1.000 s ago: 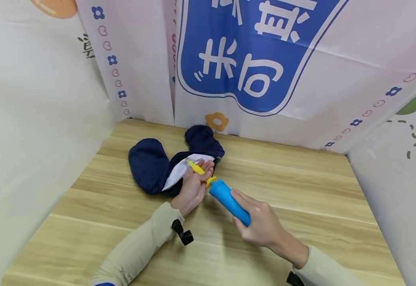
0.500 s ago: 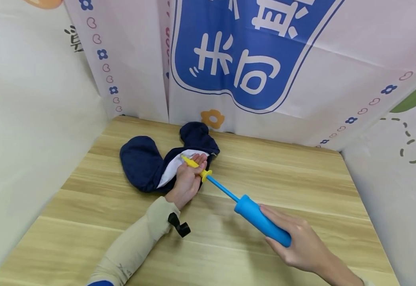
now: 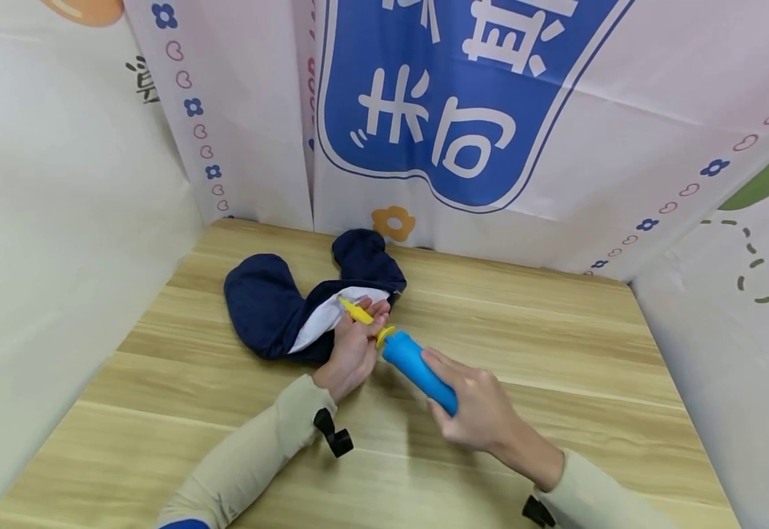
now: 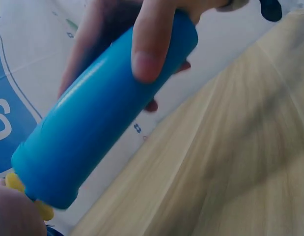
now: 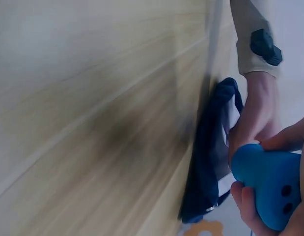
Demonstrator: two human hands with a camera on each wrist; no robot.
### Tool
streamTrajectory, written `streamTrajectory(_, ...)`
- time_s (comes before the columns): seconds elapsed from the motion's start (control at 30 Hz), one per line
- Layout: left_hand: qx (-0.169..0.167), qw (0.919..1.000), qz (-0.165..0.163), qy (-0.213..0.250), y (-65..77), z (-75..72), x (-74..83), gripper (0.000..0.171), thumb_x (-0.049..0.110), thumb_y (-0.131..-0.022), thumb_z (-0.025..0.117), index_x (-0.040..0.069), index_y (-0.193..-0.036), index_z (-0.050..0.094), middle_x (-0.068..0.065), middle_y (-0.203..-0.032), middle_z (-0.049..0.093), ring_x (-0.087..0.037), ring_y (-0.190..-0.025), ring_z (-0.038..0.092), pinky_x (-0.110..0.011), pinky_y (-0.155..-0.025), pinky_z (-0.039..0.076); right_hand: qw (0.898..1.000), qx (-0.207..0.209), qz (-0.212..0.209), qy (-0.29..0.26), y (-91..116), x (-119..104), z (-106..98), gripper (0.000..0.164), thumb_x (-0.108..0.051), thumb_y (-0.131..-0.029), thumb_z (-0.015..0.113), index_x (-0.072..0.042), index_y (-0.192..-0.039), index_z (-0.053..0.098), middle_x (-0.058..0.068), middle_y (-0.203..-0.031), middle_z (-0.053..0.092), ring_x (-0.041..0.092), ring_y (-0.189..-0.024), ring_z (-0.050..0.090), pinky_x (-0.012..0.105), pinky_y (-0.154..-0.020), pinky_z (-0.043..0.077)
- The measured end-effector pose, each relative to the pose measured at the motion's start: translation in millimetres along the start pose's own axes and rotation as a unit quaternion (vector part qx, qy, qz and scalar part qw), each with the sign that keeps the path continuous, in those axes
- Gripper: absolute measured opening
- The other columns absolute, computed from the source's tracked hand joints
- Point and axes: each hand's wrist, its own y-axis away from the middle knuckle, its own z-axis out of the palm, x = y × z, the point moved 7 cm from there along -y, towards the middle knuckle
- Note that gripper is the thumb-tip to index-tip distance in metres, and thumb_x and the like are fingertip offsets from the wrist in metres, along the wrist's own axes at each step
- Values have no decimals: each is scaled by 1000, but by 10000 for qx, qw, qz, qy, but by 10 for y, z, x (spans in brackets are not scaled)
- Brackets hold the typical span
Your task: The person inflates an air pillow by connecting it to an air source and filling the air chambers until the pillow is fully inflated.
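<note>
A hand air pump with a blue barrel (image 3: 417, 367) and a yellow nozzle (image 3: 358, 311) lies across both hands. My right hand (image 3: 479, 411) grips the barrel, its thumb along the side in the left wrist view. My left hand (image 3: 351, 353) holds the yellow nozzle end, palm up. The nozzle tip points into the white inside (image 3: 314, 327) of a navy U-shaped neck pillow (image 3: 258, 308), which looks soft and lies unzipped; whether the tip sits in a valve cannot be made out. The barrel stands close against the yellow collar (image 3: 386, 336).
The pillow lies toward the back left of the wood-grain table (image 3: 543, 345). Behind it hangs a printed white sheet (image 3: 576, 191) with a blue sign. White walls close in at left and right. Black straps (image 3: 334, 433) circle the sleeved wrists.
Half a second ago my right hand had drawn the barrel back, baring a thin blue rod. Now the barrel is pushed up to the yellow collar again. My left hand stays at the nozzle.
</note>
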Motion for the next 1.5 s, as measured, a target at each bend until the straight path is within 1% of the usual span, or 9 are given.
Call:
streamTrajectory(0.17, -74, 9999, 79, 23, -35, 32, 1, 50, -22, -100, 47, -8, -147, 37, -13, -127, 60, -11, -105, 65, -18, -91, 57, 9999, -90, -89, -3, -5, 24, -17, 71, -16, -80, 85, 2, -145, 61, 19, -139, 69, 30, -107, 78, 43, -80, 67)
streamTrajectory(0.43, -41, 10000, 16, -88, -65, 30, 67, 53, -24, -98, 47, -9, -147, 37, -15, -130, 58, -13, -108, 64, -19, -95, 57, 9996, -266, -34, -88, 502, 107, -459, 76, -16, -81, 88, -7, -150, 59, 12, -142, 69, 30, -112, 77, 44, -81, 66)
streamTrajectory(0.6, 59, 10000, 21, 28, -67, 28, 95, 48, -22, -99, 47, -7, -143, 40, -12, -125, 61, -12, -106, 65, -21, -95, 57, 9997, -224, 82, 53, 637, 61, -686, 82, -13, -74, 92, -12, -150, 60, 8, -140, 71, 27, -107, 79, 37, -79, 67)
streamTrajectory(0.7, 212, 9997, -62, 55, -36, 31, 72, 47, -20, -100, 47, -3, -143, 40, -14, -131, 61, -12, -108, 65, -20, -93, 56, 9998, -108, -37, 192, 559, 8, -662, 79, -14, -74, 91, -10, -147, 63, 9, -136, 73, 27, -103, 80, 36, -75, 67)
streamTrajectory(0.87, 286, 9995, -119, -32, 51, 42, 23, 50, -17, -102, 47, 1, -148, 39, -19, -144, 58, -13, -112, 64, -20, -94, 55, 9996, 24, -132, 260, 286, -65, -390, 75, -13, -70, 88, -1, -140, 66, 15, -133, 74, 29, -100, 80, 42, -73, 67)
streamTrajectory(1.0, 197, 9998, -68, -41, 104, 40, -27, 44, -19, -101, 47, -2, -141, 41, -15, -127, 65, -13, -102, 66, -20, -90, 56, 10000, -47, 54, 66, 80, -95, -188, 70, -15, -75, 86, 2, -139, 66, 18, -134, 73, 29, -103, 79, 42, -77, 67)
streamTrajectory(1.13, 83, 10000, -26, -28, 113, 53, -51, 41, -20, -100, 48, -5, -138, 44, -12, -119, 67, -13, -99, 68, -20, -88, 58, 10000, -94, 13, -21, -19, -96, -145, 69, -15, -78, 86, 2, -141, 65, 19, -135, 72, 28, -104, 79, 42, -78, 67)
streamTrajectory(1.3, -25, 9999, -60, 108, 51, 65, -7, 50, -20, -100, 48, -10, -148, 41, -22, -141, 59, -14, -110, 66, -21, -93, 58, 9995, -270, -132, -29, 149, -22, -304, 72, -16, -81, 86, -1, -146, 61, 17, -139, 70, 30, -109, 78, 44, -79, 67)
streamTrajectory(1.5, 20, 9998, -158, 83, -31, 46, 32, 55, -22, -99, 47, -8, -152, 40, -23, -149, 54, -20, -124, 61, -20, -93, 58, 9993, -367, 9, -47, 534, 60, -616, 81, -13, -77, 90, -10, -151, 58, 10, -142, 70, 28, -111, 77, 40, -82, 66)
